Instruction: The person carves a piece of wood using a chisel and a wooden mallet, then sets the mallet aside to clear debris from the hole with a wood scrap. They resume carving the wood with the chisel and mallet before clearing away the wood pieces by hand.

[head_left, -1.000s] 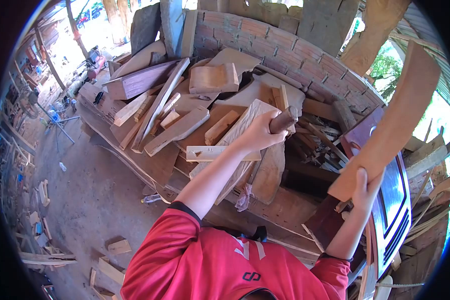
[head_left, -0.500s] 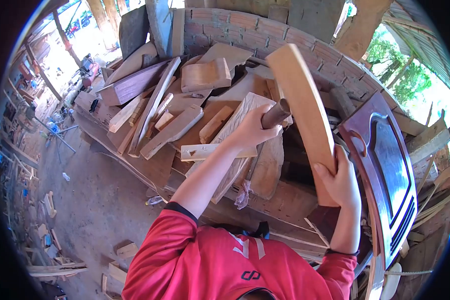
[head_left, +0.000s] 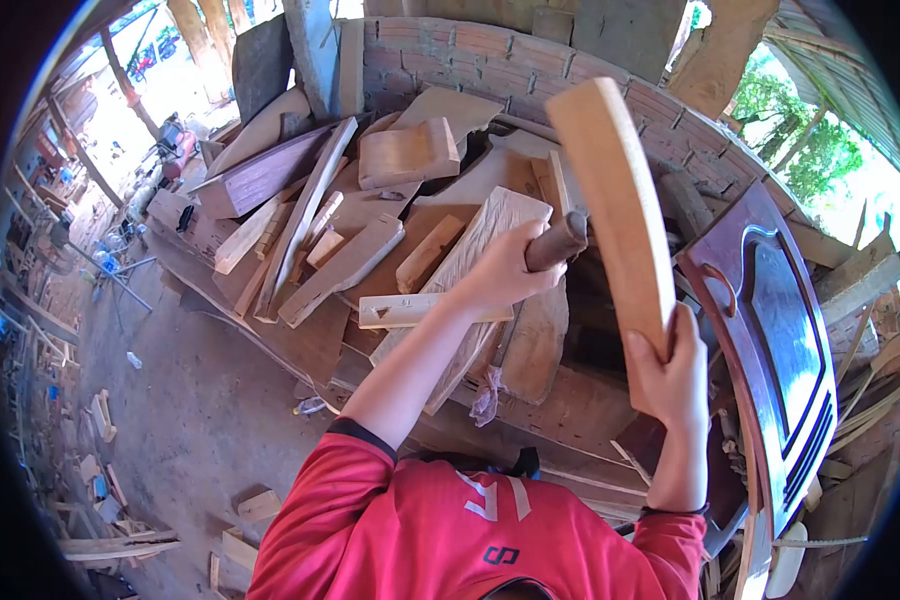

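My left hand (head_left: 498, 268) is closed around a dark brown cylindrical wooden piece (head_left: 558, 242); its round end sticks out past my thumb and the rest is hidden in my grip. In my right hand (head_left: 672, 372) is a long, slightly curved light-brown wooden board (head_left: 615, 190), gripped near its lower end and standing tilted with the top to the left. The end of the cylinder is close to the board's left edge, with a small gap between them. Below my left hand lies a rough wooden plank (head_left: 470, 285), and a pale strip with a small mark (head_left: 400, 311) rests across it.
Many wood offcuts, among them a thick block (head_left: 408, 155) and a grey-brown piece (head_left: 342, 270), cover the bench before me. A glossy dark door panel (head_left: 770, 340) leans at the right. Behind the bench runs a brick wall (head_left: 490, 60). Scraps lie on the floor (head_left: 190, 400).
The board has become a little more upright, and its top has moved slightly right and up. My right hand has shifted slightly left; the cylinder in my left hand is slightly lower.
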A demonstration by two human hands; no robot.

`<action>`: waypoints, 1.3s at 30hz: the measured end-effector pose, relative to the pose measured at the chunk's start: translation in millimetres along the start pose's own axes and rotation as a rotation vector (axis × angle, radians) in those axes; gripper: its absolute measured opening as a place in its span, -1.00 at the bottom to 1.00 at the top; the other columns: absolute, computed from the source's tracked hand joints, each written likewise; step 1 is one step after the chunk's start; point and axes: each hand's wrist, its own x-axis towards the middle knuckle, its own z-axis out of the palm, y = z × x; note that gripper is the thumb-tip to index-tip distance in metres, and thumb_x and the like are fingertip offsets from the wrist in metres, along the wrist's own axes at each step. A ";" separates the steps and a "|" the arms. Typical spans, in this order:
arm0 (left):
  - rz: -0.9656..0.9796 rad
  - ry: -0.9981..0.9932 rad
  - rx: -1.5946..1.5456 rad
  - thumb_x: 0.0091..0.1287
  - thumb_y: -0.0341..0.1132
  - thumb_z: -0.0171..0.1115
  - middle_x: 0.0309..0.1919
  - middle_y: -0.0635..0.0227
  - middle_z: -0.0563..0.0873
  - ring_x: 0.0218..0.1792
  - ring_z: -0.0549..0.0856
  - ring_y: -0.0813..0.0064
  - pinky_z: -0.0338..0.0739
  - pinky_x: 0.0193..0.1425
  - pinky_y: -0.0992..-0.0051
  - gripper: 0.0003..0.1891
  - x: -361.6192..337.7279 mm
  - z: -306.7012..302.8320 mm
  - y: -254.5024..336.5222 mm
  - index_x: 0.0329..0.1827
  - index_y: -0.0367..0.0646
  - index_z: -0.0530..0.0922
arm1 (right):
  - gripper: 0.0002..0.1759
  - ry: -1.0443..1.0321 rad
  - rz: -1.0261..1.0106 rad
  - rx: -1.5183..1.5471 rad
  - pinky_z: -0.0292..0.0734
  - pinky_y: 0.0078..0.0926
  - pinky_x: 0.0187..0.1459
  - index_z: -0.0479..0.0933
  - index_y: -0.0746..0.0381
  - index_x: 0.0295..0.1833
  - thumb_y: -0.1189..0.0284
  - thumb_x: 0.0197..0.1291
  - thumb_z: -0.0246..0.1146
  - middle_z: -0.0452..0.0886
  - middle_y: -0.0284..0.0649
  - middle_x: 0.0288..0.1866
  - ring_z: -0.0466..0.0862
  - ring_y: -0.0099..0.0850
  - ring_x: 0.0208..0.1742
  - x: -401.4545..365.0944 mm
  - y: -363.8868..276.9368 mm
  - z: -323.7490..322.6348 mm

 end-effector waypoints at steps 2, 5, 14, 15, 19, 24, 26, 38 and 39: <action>0.017 0.003 0.021 0.04 -0.29 0.32 -0.42 0.38 0.55 -0.36 0.46 0.58 0.38 -0.22 0.47 -0.66 0.6 2.9 0.2 -0.16 -0.22 0.48 | -0.61 0.037 0.088 0.191 0.48 -0.45 -0.22 0.37 0.39 -0.04 0.39 0.09 0.27 0.59 -0.04 -0.33 0.63 -0.34 -0.28 2.1 10.9 -5.2; 0.036 -0.002 0.039 0.04 -0.28 0.33 -0.44 0.37 0.54 -0.37 0.46 0.58 0.37 -0.24 0.47 -0.67 -0.4 3.0 -0.8 -0.19 -0.22 0.48 | -0.71 0.177 0.119 0.323 0.44 -0.52 -0.11 0.37 0.38 -0.04 0.48 0.17 0.19 0.58 -0.16 -0.22 0.55 -0.49 -0.18 0.6 20.3 12.3; 0.066 0.028 -0.019 0.05 -0.35 0.32 -0.49 0.39 0.52 -0.42 0.44 0.58 0.36 -0.28 0.50 -0.75 -0.1 5.3 -4.5 -0.27 -0.21 0.46 | -0.67 -0.068 0.422 0.316 0.42 -0.43 -0.34 0.45 0.41 -0.24 0.33 0.08 0.27 0.54 -0.10 -0.44 0.53 -0.46 -0.38 -59.0 117.3 131.3; 0.087 0.034 -0.012 0.05 -0.35 0.32 -0.49 0.40 0.52 -0.43 0.43 0.58 0.36 -0.28 0.51 -0.75 0.1 7.7 -7.4 -0.28 -0.20 0.46 | -0.64 -0.144 0.509 0.311 0.43 -0.46 -0.31 0.46 0.43 -0.18 0.33 0.10 0.26 0.56 -0.11 -0.37 0.53 -0.48 -0.34 -64.0 130.2 147.2; 0.070 0.005 -0.009 0.05 -0.35 0.32 -0.50 0.40 0.50 -0.43 0.42 0.59 0.35 -0.28 0.51 -0.76 -4.5 6.5 0.4 -0.29 -0.20 0.45 | -0.58 -0.214 0.591 0.294 0.45 -0.48 -0.27 0.45 0.48 -0.09 0.31 0.11 0.26 0.60 -0.10 -0.29 0.56 -0.46 -0.29 -68.2 125.2 159.1; 0.105 0.034 -0.054 0.05 -0.34 0.33 -0.50 0.44 0.48 -0.42 0.41 0.59 0.35 -0.27 0.52 -0.75 -7.5 4.6 -2.9 -0.29 -0.19 0.45 | -0.50 -0.334 0.518 0.179 0.47 -0.44 -0.16 0.40 0.46 0.03 0.29 0.11 0.26 0.60 -0.03 -0.21 0.60 -0.36 -0.21 -69.0 121.9 164.8; 0.102 0.031 -0.075 0.05 -0.34 0.34 -0.49 0.44 0.49 -0.41 0.41 0.60 0.35 -0.27 0.52 -0.75 -8.7 3.9 -3.3 -0.29 -0.19 0.45 | -0.38 -0.098 0.403 0.245 0.46 -0.21 -0.06 0.28 0.39 0.18 0.24 0.10 0.23 0.57 0.18 -0.15 0.59 0.00 -0.04 -74.6 115.3 175.9; 0.131 0.139 -0.157 0.03 -0.35 0.32 -0.49 0.38 0.52 -0.40 0.46 0.59 0.37 -0.25 0.50 -0.75 -13.0 -6.6 -13.7 -0.27 -0.18 0.45 | -0.39 -0.564 0.390 -0.052 0.45 -0.15 -0.03 0.35 0.38 0.14 0.08 0.19 0.11 0.58 0.17 -0.13 0.57 0.03 -0.02 -58.2 102.2 146.3; 0.139 0.141 -0.180 0.04 -0.35 0.32 -0.48 0.39 0.52 -0.40 0.46 0.59 0.36 -0.25 0.50 -0.75 -13.1 -7.3 -14.5 -0.27 -0.18 0.46 | -0.41 -0.617 0.420 -0.100 0.45 -0.18 -0.03 0.41 0.37 0.09 0.06 0.19 0.10 0.59 0.16 -0.14 0.57 0.02 -0.03 -57.7 105.5 145.2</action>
